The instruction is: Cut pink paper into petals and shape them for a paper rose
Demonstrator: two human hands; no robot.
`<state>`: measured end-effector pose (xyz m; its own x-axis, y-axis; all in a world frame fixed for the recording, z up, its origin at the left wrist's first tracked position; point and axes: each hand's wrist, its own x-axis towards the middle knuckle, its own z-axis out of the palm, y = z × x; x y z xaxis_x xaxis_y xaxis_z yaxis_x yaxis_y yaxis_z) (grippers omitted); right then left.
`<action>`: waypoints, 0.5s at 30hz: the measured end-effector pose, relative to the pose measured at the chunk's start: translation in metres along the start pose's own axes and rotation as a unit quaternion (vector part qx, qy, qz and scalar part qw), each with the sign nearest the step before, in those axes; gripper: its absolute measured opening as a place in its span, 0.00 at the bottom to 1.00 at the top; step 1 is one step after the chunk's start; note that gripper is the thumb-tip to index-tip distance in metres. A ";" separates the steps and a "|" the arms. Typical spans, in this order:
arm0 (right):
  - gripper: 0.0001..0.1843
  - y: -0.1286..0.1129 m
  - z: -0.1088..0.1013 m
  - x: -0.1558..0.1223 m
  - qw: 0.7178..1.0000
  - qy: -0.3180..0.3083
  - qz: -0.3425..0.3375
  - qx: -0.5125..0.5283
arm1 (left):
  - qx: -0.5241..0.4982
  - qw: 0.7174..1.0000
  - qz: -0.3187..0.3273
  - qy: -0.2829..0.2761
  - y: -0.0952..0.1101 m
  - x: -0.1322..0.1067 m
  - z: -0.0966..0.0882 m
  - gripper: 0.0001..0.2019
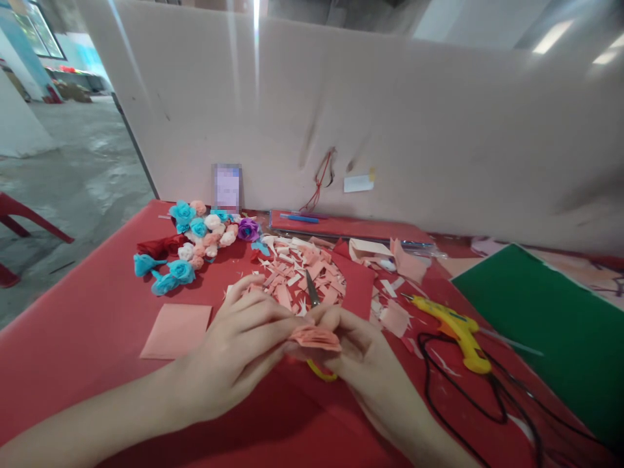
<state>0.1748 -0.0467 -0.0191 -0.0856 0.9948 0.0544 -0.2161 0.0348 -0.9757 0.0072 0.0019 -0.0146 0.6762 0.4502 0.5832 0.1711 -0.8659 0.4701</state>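
Both hands meet over the near middle of the table around a small stack of folded pink crepe paper point(316, 338). My left hand point(244, 341) pinches it from the left, fingers closed. From the right, my right hand point(358, 348) grips the same paper with bent fingers. A pair of scissors point(312, 289) shows past the hands, blades pointing away and a yellow handle loop below; whether the right hand holds them or they lie behind, I cannot tell. Pink and white paper scraps point(287, 273) are heaped just beyond. A flat pink paper square point(178, 331) lies left of my left hand.
Blue, white, pink and purple paper flowers point(199, 240) cluster at the back left, near a propped phone point(227, 188). A yellow glue gun point(451, 328) with a looping black cord lies right, beside a green sheet point(550, 338). A pale panel point(439, 136) stands behind the red table point(88, 312).
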 end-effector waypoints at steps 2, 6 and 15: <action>0.07 0.000 0.001 0.001 1.000 -0.001 -0.001 -0.003 | 0.009 1.000 0.000 -0.004 0.000 0.000 0.000 0.11; 0.07 -0.002 0.002 0.003 1.000 0.002 -0.016 -0.012 | 0.025 1.000 0.001 -0.004 0.002 -0.001 0.000 0.11; 0.08 -0.003 0.004 0.001 0.999 0.017 -0.027 -0.041 | -0.056 0.998 -0.016 0.005 0.001 0.006 -0.001 0.10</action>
<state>0.1719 -0.0464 -0.0149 -0.0425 0.9939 0.1017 -0.1399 0.0948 -0.9856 0.0101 0.0038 -0.0100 0.6646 0.4803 0.5723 0.1118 -0.8213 0.5595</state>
